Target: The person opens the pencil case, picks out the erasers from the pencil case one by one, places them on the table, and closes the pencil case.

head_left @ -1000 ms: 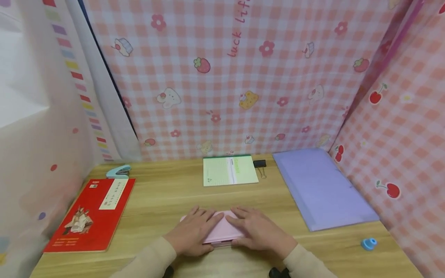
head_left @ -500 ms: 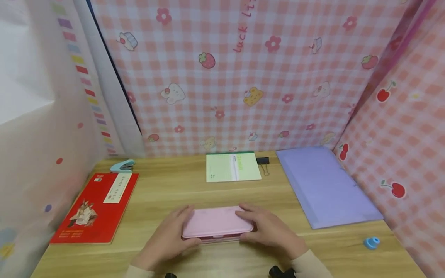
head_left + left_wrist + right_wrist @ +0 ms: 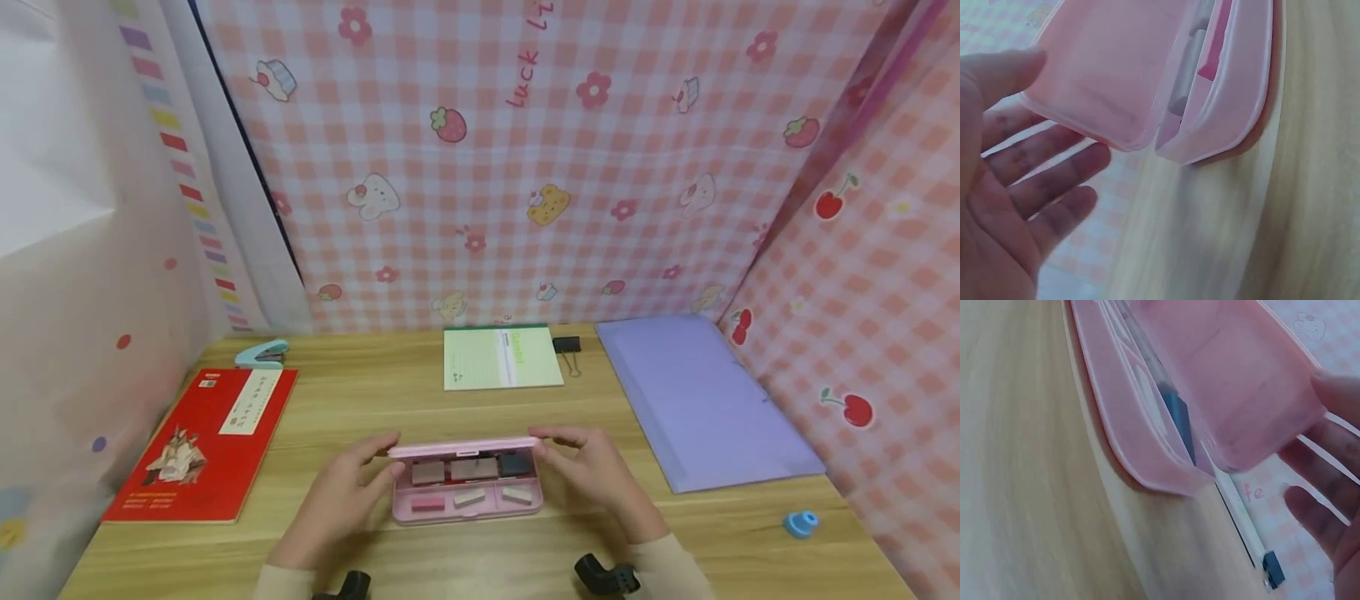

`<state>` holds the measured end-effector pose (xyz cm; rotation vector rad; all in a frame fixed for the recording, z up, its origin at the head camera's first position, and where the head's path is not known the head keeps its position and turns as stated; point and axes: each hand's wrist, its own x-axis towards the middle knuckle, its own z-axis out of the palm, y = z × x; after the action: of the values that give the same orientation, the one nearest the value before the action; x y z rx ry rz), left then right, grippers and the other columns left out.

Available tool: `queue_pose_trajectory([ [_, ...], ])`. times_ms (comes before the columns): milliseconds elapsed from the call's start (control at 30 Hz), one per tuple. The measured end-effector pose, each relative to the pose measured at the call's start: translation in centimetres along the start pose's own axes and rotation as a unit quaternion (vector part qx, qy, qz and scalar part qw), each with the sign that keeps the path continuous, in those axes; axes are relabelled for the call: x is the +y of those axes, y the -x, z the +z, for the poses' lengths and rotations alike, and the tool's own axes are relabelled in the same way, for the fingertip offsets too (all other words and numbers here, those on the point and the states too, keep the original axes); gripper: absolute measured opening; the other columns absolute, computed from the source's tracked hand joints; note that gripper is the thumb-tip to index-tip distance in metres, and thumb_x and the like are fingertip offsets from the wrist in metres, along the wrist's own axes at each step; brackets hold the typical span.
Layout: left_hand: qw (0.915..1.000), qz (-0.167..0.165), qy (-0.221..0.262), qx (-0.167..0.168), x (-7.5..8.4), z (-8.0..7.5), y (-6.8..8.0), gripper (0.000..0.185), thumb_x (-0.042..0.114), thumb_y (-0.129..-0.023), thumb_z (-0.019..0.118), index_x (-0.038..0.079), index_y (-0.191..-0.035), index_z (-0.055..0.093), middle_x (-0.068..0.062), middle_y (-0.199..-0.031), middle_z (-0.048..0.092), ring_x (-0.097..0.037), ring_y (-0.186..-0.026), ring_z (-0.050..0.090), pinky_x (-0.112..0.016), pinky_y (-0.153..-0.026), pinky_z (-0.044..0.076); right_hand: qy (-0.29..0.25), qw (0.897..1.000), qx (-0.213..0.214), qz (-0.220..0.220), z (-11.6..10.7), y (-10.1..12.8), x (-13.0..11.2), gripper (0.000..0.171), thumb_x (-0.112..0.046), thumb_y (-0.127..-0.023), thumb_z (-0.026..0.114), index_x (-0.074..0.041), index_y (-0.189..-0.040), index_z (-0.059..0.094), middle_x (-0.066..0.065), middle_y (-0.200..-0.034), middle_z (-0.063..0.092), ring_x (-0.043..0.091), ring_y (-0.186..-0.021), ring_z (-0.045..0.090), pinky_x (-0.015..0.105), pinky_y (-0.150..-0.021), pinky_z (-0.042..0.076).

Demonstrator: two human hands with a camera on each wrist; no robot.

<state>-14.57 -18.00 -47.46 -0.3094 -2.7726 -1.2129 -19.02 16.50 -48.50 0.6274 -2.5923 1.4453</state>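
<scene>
A pink pencil case [image 3: 405,510] lies on the table in front of me with its lid [image 3: 420,448] raised. Inside, the front row holds a pink block [image 3: 427,504] and two white blocks [image 3: 470,497]. Grey-brown pieces [image 3: 427,472] and a dark block [image 3: 514,463] show behind them, partly under the lid. My left hand [image 3: 341,496] pinches the lid's left end, thumb toward the inside and fingers behind. At the right end my right hand [image 3: 600,475] pinches it likewise. Both wrist views show the smooth inner lid [image 3: 1110,69].
A red book [image 3: 198,450] and a light blue stapler [image 3: 262,354] lie at the left. Toward the back are a pale green notepad [image 3: 472,362] and a black binder clip [image 3: 567,344]. On the right lie a purple folder [image 3: 705,408] and a small blue piece [image 3: 801,524].
Both hands have gone from lying on top of the closed pencil case to its ends. The lid has swung up and back, uncovering the blocks inside.
</scene>
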Motion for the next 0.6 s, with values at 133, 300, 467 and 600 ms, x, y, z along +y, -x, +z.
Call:
queue_pose_trajectory([
  [133,0.9987,0.021,0.002,0.046,0.4,-0.1,-0.2,0.035,0.024,-0.089,0.07,0.014,-0.123,0.065,0.001,-0.116,0.066,-0.018,-0.105,0.061,-0.047,-0.092,0.05,-0.028,0.996,0.085,-0.02,1.0,-0.3,0.1,0.019,-0.013,-0.083,0.075,-0.008,-0.102,0.075,0.0,-0.099,0.073,0.015,-0.09,0.067,0.039,-0.081,0.056],
  [300,0.9912,0.083,-0.027,0.099,0.7,-0.1,-0.6,0.033,0.016,-0.085,0.074,0.012,-0.117,0.067,0.001,-0.114,0.065,-0.015,-0.099,0.063,-0.041,-0.086,0.053,-0.009,0.977,0.193,-0.085,2.0,-0.8,-0.2,0.014,0.001,-0.076,0.079,-0.006,-0.088,0.076,0.003,-0.09,0.072,0.016,-0.077,0.067,0.026,-0.069,0.057],
  [467,0.9832,0.122,-0.045,0.128,0.4,0.0,-1.0,0.032,0.013,-0.083,0.076,0.007,-0.113,0.067,0.0,-0.109,0.062,-0.016,-0.095,0.063,-0.04,-0.083,0.054,0.053,0.965,0.224,-0.125,2.6,-1.0,-0.3,0.015,0.002,-0.076,0.078,-0.005,-0.089,0.076,0.002,-0.088,0.069,0.013,-0.075,0.066,0.013,-0.07,0.052],
  [600,0.9841,0.115,-0.063,0.12,0.1,0.1,-1.2,0.044,0.016,-0.082,0.077,0.006,-0.123,0.063,-0.002,-0.112,0.062,-0.019,-0.1,0.06,-0.044,-0.087,0.051,0.088,0.964,0.213,-0.134,3.0,-0.9,0.2,0.025,-0.004,-0.079,0.077,-0.005,-0.104,0.074,0.003,-0.098,0.069,0.015,-0.082,0.066,0.018,-0.074,0.053],
])
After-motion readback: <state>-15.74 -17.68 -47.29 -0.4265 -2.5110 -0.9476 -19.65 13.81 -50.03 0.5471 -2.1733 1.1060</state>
